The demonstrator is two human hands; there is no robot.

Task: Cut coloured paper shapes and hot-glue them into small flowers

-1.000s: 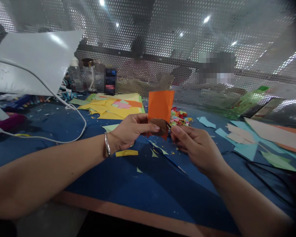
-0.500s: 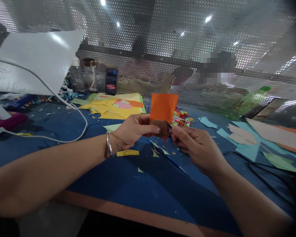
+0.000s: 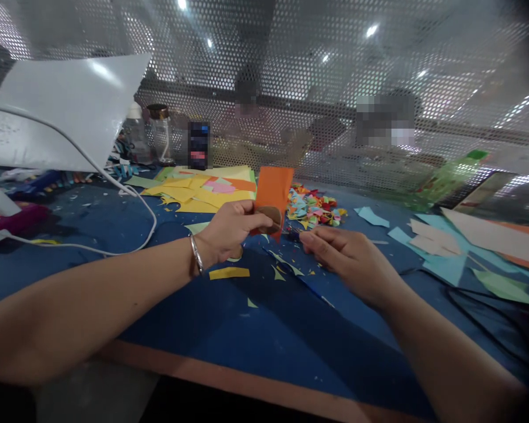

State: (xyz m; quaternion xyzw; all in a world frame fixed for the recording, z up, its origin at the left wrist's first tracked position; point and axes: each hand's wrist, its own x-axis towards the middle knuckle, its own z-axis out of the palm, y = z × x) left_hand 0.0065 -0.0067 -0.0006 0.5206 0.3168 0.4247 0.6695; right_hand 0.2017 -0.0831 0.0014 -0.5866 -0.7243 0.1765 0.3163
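Observation:
My left hand (image 3: 233,232) pinches a piece of orange paper (image 3: 274,187) upright above the table, with a brown rounded cardboard piece (image 3: 268,216) held flat against it under the thumb. My right hand (image 3: 339,249) is closed round a slim, dark pen-like tool (image 3: 293,233); its thin tip points left at the lower edge of the cardboard. Whether the tip touches cannot be made out. Below the hands, a blue pen (image 3: 306,281) lies among pale green paper scraps (image 3: 278,274). A yellow paper strip (image 3: 229,273) rests under my left wrist.
Behind my hands are yellow paper sheets (image 3: 189,191) and a heap of small coloured cuttings (image 3: 320,208). Blue and pale paper (image 3: 445,244) and a black cable (image 3: 462,305) lie to the right. A white cable (image 3: 152,220) loops at left. A phone (image 3: 198,145) leans by the perforated screen.
My left hand has turned the orange paper and moved it slightly left, with the cardboard piece. The right hand's tool has drawn apart from the paper's right side, uncovering more of the coloured heap.

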